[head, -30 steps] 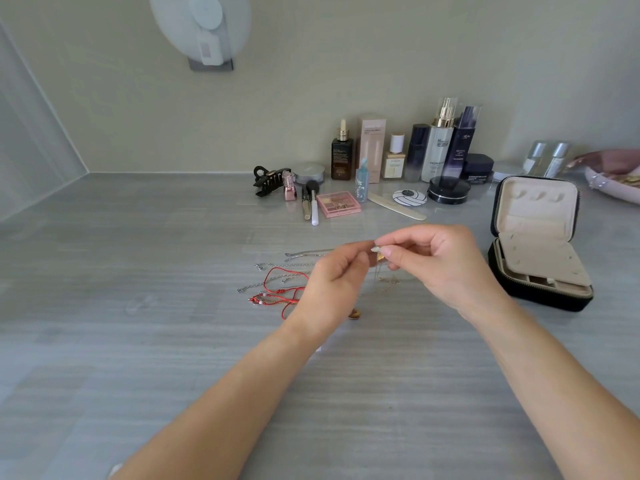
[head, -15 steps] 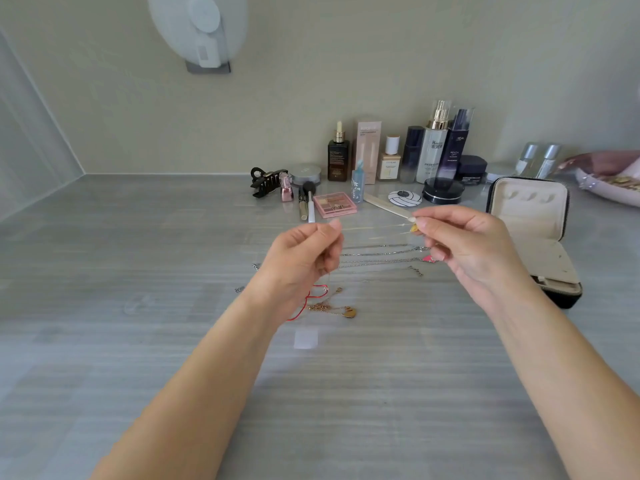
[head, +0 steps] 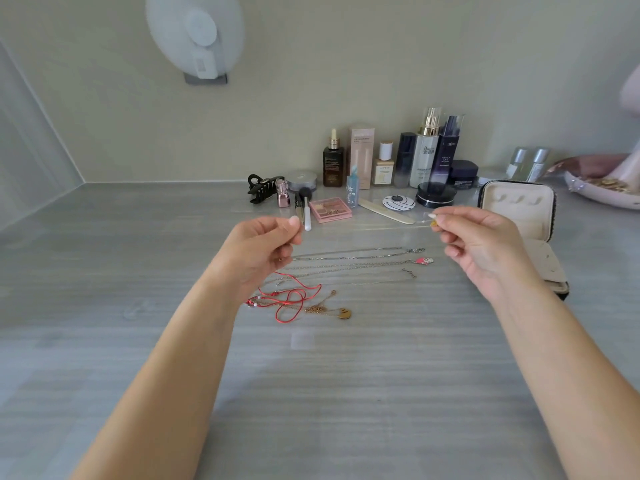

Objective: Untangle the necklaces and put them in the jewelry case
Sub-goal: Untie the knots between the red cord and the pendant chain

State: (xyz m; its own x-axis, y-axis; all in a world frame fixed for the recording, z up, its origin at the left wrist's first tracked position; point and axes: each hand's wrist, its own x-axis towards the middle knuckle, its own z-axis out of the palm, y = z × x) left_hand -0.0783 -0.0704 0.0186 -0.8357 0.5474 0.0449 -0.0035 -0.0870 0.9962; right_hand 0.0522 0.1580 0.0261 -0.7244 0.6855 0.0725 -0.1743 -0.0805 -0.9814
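Observation:
Between my hands a very thin necklace (head: 367, 226) is stretched taut above the table. My left hand (head: 263, 251) pinches one end; my right hand (head: 478, 244) pinches the other end at a small yellow piece. Below them lie several silver chains (head: 349, 259) laid out side by side, one with a pink pendant (head: 423, 261). A red cord necklace (head: 291, 299) and a gold chain with a round pendant (head: 332, 311) lie tangled nearer to me. The black jewelry case (head: 519, 209) stands with its lid up at the right, just behind my right hand.
Cosmetic bottles and jars (head: 415, 157) line the back wall. A pink palette (head: 330, 209), brushes (head: 304, 209), a black hair claw (head: 263, 188) and a nail file (head: 384, 211) lie in front of them. A pink dish (head: 602, 192) sits at the far right.
My hands have drawn apart, left hand going left and right hand going right toward the case, pulling the thin necklace straight. The silver chains on the table have come into sight.

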